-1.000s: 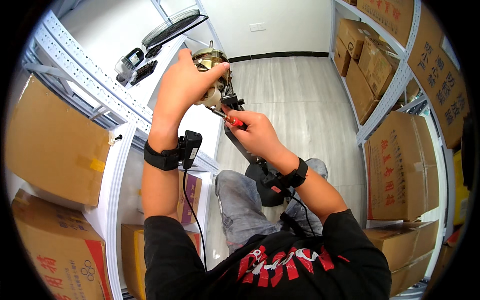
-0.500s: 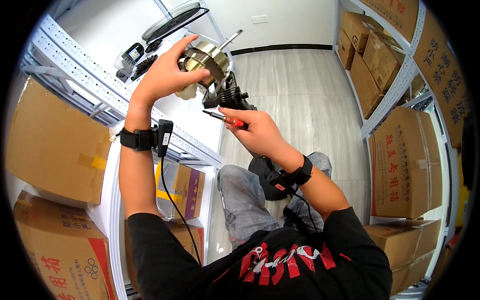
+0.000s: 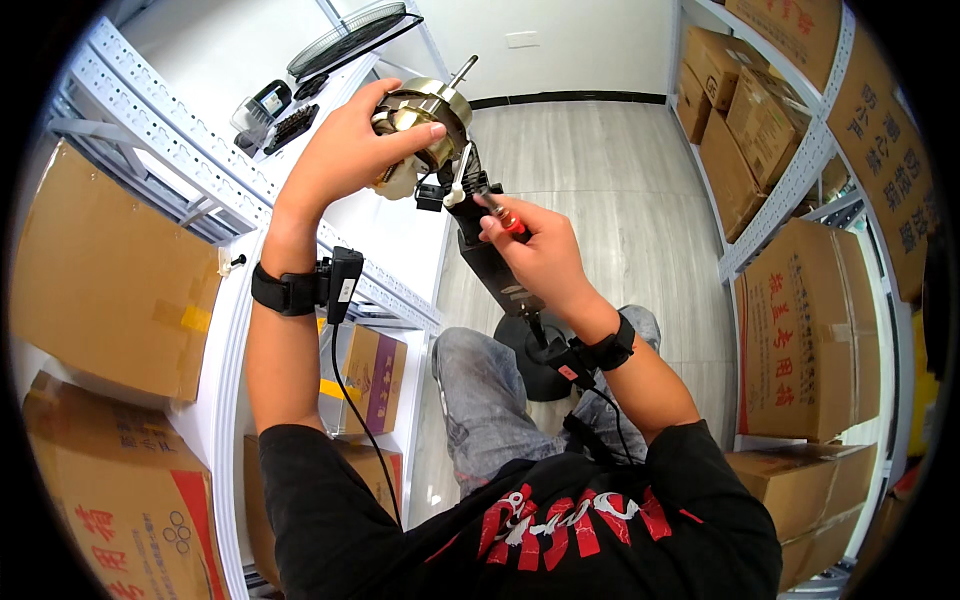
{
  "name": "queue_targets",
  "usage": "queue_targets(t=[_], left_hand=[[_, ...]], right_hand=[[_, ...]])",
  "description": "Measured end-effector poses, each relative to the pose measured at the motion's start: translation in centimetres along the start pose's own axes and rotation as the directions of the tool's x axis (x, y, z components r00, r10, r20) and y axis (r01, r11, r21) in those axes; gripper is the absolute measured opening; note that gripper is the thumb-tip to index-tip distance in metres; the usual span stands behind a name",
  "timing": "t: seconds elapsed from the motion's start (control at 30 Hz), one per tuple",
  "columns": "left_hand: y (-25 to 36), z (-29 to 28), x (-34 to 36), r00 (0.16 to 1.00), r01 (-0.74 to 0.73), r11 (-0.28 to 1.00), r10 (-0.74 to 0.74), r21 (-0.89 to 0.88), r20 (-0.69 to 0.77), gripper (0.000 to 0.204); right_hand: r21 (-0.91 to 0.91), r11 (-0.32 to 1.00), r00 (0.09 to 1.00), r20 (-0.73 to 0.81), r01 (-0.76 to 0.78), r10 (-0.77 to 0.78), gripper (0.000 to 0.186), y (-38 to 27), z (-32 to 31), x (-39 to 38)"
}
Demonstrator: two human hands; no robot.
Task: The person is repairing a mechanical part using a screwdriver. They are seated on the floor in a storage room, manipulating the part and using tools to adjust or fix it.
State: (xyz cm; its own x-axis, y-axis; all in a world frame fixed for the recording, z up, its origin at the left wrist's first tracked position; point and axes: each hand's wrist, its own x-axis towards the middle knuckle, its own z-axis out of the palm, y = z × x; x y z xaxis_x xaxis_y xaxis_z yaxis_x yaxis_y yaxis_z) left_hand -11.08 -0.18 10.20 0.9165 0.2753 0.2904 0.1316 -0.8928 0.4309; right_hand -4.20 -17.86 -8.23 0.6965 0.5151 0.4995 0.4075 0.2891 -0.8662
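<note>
My left hand (image 3: 340,155) is closed around a brass-coloured fan motor (image 3: 455,102), its thumb and fingers spread over the casing. A metal shaft sticks up from the motor toward the upper right. Below the motor, a black stand column (image 3: 490,268) runs down to a round black base (image 3: 550,382) on the floor, between my legs. A small white part (image 3: 460,185) shows at the joint under the motor. In my right hand (image 3: 548,258) is a screwdriver (image 3: 512,222) with a red handle, its shank pointing up and left beside the joint. Whether its tip touches anything is unclear.
On the white shelf at the left lie a round black fan guard (image 3: 345,42), a black grille-like piece (image 3: 292,128) and a clear container (image 3: 250,115). Cardboard boxes (image 3: 115,270) fill the left rack, and more boxes (image 3: 805,325) stand on the right rack.
The motor has shifted slightly right and turned, bringing the white part into view. My right hand has moved right and a little down, and the screwdriver now points more upward.
</note>
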Motion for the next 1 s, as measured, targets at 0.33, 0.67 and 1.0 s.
queue_targets(t=[0.33,0.67,1.0], left_hand=[[2.6,1.5,-1.7,0.990,0.093,0.995,-0.088,0.041,-0.106,0.087],[-0.5,1.1,-3.3,0.970,-0.221,0.967,0.206,-0.125,-0.126,0.070],[2.0,4.1,-2.6,0.890,-0.171,0.978,0.206,0.121,-0.407,0.056]], right_hand=[[0.088,0.996,1.000,-0.003,-0.003,0.004,0.039,-1.1,0.0,1.4],[0.317,0.941,0.988,-0.054,-0.118,0.143,0.026,-0.2,-3.2,3.7],[0.385,0.905,0.980,0.006,-0.184,0.197,0.024,-0.1,-4.2,3.6]])
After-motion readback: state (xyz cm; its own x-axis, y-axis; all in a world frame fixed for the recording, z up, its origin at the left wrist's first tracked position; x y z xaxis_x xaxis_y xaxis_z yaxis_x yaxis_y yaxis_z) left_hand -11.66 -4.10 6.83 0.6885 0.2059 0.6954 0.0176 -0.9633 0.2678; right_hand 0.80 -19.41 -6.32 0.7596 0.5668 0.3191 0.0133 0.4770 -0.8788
